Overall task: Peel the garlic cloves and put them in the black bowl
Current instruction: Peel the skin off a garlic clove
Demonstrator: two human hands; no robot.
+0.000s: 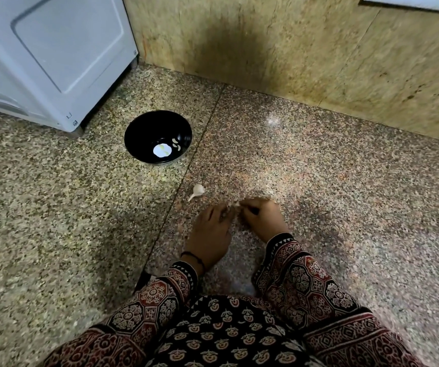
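1. Pale garlic clove (pixel 236 205) sits low over the floor between the two sets of fingertips, just in front of the person's lap; it is small and blurred, so how much skin is left on it cannot be told.
2. The left hand (pixel 210 231) reaches forward with its back up, fingers curled in together and pinching the clove from the left; a black thread bracelet (pixel 195 257) circles the wrist.
3. The right hand (pixel 262 218) meets it from the other side, knuckles raised and fingers bent tight, thumb and fingertips nipping the clove's right end. Both wrists come out of patterned maroon sleeves (pixel 305 282).
4. A garlic bulb remnant (pixel 197 191) with a short stalk lies on the floor just beyond and to the left of the hands, touching neither.
5. The black bowl (pixel 144 133) stands farther ahead and left, well apart from the hands, with a few peeled cloves (pixel 177 145) on its inner slope beside a white round patch (pixel 162 151).
6. Speckled granite floor (pixel 54 207) lies open between hands and bowl, crossed by a dark seam (pixel 186 170).
7. A white appliance (pixel 49 56) stands just behind the bowl, and a beige stone wall (pixel 305 49) closes the far side.
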